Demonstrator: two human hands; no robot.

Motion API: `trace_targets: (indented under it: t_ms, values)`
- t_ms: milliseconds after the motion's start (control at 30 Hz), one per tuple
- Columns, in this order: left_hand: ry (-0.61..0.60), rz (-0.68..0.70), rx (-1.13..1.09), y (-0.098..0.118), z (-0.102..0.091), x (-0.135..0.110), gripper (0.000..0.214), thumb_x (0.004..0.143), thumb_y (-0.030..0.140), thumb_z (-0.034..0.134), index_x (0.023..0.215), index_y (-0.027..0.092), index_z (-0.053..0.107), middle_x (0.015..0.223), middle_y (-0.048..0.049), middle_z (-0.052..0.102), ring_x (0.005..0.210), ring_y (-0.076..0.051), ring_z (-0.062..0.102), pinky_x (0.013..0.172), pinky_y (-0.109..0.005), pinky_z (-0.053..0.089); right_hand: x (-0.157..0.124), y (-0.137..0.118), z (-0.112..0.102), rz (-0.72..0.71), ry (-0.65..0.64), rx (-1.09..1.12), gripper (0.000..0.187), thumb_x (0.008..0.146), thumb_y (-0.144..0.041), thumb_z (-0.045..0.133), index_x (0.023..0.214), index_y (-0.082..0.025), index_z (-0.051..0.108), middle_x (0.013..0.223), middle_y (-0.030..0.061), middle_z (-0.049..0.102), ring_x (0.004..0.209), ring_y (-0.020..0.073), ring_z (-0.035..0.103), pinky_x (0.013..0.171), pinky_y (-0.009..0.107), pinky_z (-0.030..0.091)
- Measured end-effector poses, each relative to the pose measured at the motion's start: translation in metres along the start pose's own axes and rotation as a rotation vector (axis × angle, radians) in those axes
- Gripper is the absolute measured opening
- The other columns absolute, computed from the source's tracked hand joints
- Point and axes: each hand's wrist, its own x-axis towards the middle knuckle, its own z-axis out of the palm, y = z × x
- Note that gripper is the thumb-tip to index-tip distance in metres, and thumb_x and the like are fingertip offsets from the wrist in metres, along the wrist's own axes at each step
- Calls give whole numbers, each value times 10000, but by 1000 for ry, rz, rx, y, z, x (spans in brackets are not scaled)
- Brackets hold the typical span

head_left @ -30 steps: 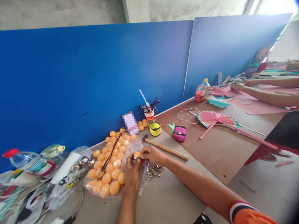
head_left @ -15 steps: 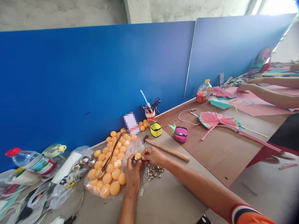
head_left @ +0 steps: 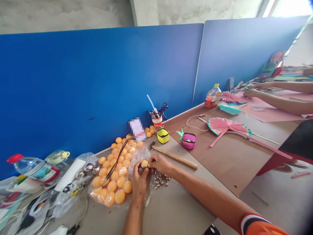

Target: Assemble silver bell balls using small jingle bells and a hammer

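My left hand [head_left: 140, 182] is closed around a small orange ball [head_left: 144, 163] with a shiny, silvery edge, held just above the bag. The fingertips of my right hand [head_left: 158, 164] are pinched against the ball's right side; anything between them is too small to make out. Below my right wrist lies a loose pile of tiny shiny metal pieces [head_left: 161, 180], perhaps bells. To the left, a clear plastic bag [head_left: 141, 150] spreads around many orange balls [head_left: 111, 186]. Just beyond my right hand lies a hammer [head_left: 174, 156] with a wooden handle.
A yellow felt basket [head_left: 162, 135] and a purple one [head_left: 189, 141] stand behind the hammer. Beyond are a cup of pens [head_left: 157, 121] and a pink paper fan [head_left: 222, 125]. Bottles [head_left: 36, 169] and plastic clutter fill the left. Another person's arms [head_left: 276, 99] reach over pink sheets.
My hands stay almost in place around the ball, with only slight finger movement. At the right, the other person's hands have shifted a little to the left.
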Motion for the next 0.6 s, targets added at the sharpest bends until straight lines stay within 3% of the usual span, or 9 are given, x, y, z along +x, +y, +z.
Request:
trace_targets:
  t_ms: [200, 367, 600]
  values:
    - [-1, -208, -363, 12, 9, -3, 481, 635, 364, 866, 1037, 226, 639, 1058, -54, 670, 893, -211, 675, 882, -405, 552, 3, -15, -31, -22, -231, -102, 96, 698, -155, 704, 703, -167, 609, 536, -66, 536, 489, 82, 441, 493, 203, 335]
    - [35, -272, -422, 19, 7, -1, 517, 572, 330, 902, 1008, 221, 646, 991, -23, 667, 803, -175, 661, 831, -372, 547, 6, -21, -62, -128, -193, -564, 113, 668, -64, 651, 697, -153, 713, 661, -5, 658, 618, 122, 530, 585, 232, 395]
    - [42, -294, -448, 20, 7, 0, 532, 549, 328, 923, 996, 223, 656, 965, -5, 677, 781, -170, 673, 802, -352, 543, -1, -25, -58, -194, -372, -859, 183, 697, -72, 658, 796, -175, 774, 812, 14, 751, 744, 156, 644, 659, 236, 452]
